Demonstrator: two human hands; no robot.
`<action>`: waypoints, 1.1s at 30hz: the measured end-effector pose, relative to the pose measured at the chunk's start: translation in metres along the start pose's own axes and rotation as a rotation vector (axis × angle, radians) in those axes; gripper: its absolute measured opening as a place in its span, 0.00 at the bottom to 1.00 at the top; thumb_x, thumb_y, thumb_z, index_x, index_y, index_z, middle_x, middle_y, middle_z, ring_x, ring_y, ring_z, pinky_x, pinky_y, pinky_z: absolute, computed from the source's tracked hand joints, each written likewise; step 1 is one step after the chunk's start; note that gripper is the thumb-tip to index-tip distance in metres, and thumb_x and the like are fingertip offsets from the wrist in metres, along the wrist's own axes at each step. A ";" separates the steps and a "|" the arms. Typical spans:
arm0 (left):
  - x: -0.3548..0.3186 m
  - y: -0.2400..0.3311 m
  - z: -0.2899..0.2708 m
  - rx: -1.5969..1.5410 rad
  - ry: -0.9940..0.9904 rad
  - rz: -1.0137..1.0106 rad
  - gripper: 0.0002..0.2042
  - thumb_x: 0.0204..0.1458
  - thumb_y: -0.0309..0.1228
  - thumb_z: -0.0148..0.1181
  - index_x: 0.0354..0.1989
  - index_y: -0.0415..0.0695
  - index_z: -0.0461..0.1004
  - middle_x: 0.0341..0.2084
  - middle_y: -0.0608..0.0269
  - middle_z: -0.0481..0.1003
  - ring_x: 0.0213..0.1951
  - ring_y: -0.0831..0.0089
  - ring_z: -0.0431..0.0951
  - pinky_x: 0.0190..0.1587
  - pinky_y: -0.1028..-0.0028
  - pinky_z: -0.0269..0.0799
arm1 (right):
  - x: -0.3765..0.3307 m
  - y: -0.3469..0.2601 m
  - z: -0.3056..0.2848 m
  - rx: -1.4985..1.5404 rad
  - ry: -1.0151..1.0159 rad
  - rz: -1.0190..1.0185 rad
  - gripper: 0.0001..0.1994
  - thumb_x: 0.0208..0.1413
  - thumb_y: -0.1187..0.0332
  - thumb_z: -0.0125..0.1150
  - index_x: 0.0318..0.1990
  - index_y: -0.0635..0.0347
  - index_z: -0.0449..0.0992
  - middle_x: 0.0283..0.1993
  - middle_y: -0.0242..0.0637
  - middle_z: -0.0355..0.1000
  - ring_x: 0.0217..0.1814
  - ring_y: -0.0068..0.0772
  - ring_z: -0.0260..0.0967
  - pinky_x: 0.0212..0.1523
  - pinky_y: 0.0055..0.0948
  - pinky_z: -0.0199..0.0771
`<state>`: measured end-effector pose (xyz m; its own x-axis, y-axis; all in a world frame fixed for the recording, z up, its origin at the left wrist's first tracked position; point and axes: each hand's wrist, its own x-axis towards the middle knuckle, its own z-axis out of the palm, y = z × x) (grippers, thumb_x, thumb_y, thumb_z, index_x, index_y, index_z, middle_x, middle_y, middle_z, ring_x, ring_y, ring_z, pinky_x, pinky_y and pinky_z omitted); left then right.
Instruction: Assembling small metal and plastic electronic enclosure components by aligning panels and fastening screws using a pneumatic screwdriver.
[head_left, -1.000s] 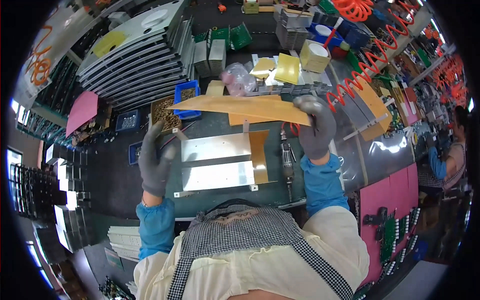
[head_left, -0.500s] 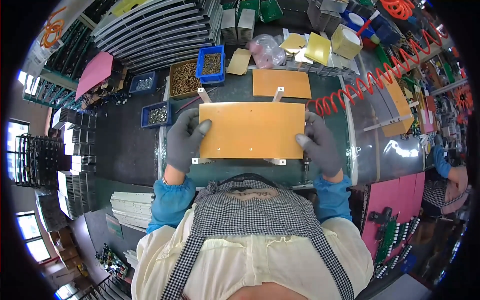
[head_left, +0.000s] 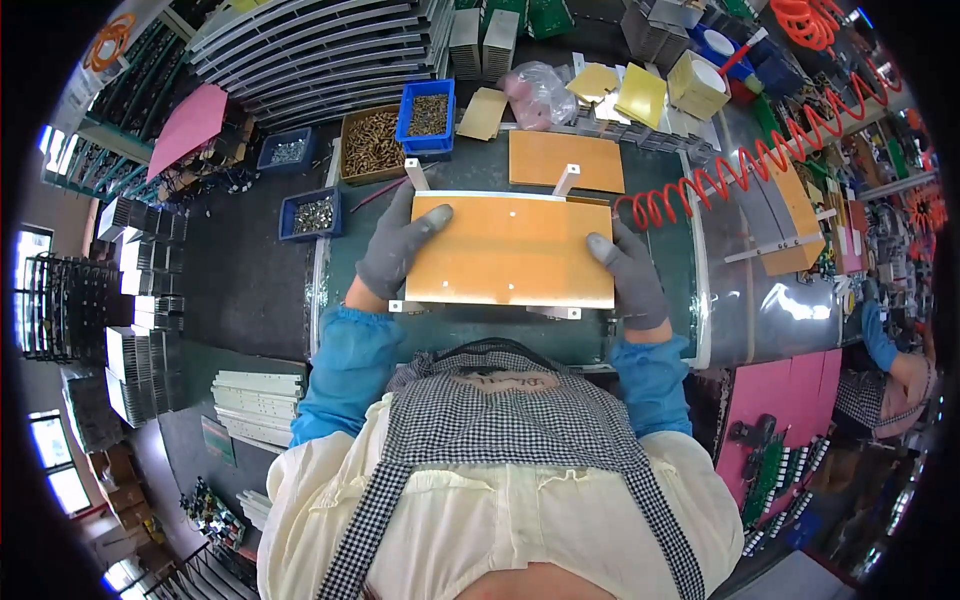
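Between my hands lies a rectangular orange board point(head_left: 510, 250) with small holes near its edges. My gloved left hand point(head_left: 395, 248) is closed on its left side, thumb on top. On the right side my gloved right hand point(head_left: 636, 272) grips it too, thumb over the edge and fingers partly hidden. Pale metal bars stick out from under the board: an upper left bar point(head_left: 417, 175) and an upper right bar point(head_left: 566, 181), with their other ends showing at the lower edge. Whether the board touches these bars I cannot tell.
Beyond the board lies another orange board point(head_left: 565, 160) on the green mat. Blue bins point(head_left: 428, 118) of small metal parts and a box of brass-coloured pieces point(head_left: 372, 145) stand at the back left. A red coiled hose point(head_left: 720, 180) crosses the right side. Another person's sleeve point(head_left: 880, 338) shows far right.
Both hands have shifted up the board's sides, the left thumb now further in near the upper corner. The board's near edge has tilted slightly, and light falls differently on it.
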<state>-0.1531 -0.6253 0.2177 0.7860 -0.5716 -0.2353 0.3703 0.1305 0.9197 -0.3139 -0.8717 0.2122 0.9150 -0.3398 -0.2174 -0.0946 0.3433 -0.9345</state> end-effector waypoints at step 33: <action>-0.008 -0.009 -0.036 0.075 -0.230 0.196 0.44 0.47 0.35 0.67 0.70 0.41 0.47 0.59 0.54 0.63 0.60 0.65 0.65 0.60 0.65 0.64 | 0.033 -0.050 0.121 -1.830 -0.844 -0.591 0.55 0.35 0.42 0.71 0.71 0.53 0.50 0.71 0.62 0.46 0.71 0.66 0.47 0.66 0.56 0.51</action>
<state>-0.1445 -0.5924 0.2002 0.7028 -0.7111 0.0187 0.1782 0.2015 0.9631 -0.2316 -0.7943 0.2857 0.8373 0.5079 -0.2024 0.5013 -0.8609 -0.0864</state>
